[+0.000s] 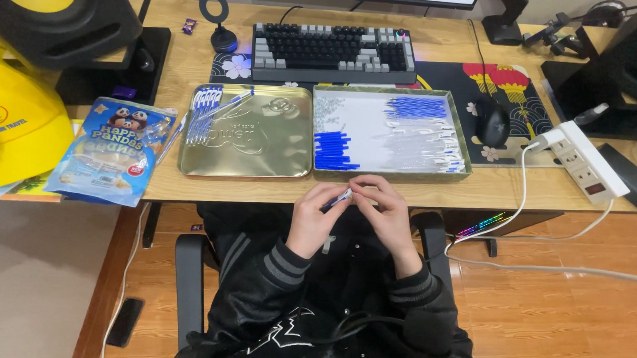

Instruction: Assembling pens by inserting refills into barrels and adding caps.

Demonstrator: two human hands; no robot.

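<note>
My left hand [316, 220] and my right hand [383, 211] meet just in front of the desk edge, both pinching a small pen [340, 197] with a clear barrel and blue parts. Above them on the desk lies a shallow tin tray [463, 138] holding blue caps [332, 150], blue refills [417, 107] and clear barrels [422, 149]. To its left a gold tin lid [263, 138] carries several assembled pens [206, 110] at its upper left corner.
A keyboard [333, 54] sits behind the tins, a black mouse [493, 122] on a patterned mat to the right. A white power strip [589, 161] with cable lies at the right edge. A snack bag [115, 149] and a yellow helmet [13, 122] lie left.
</note>
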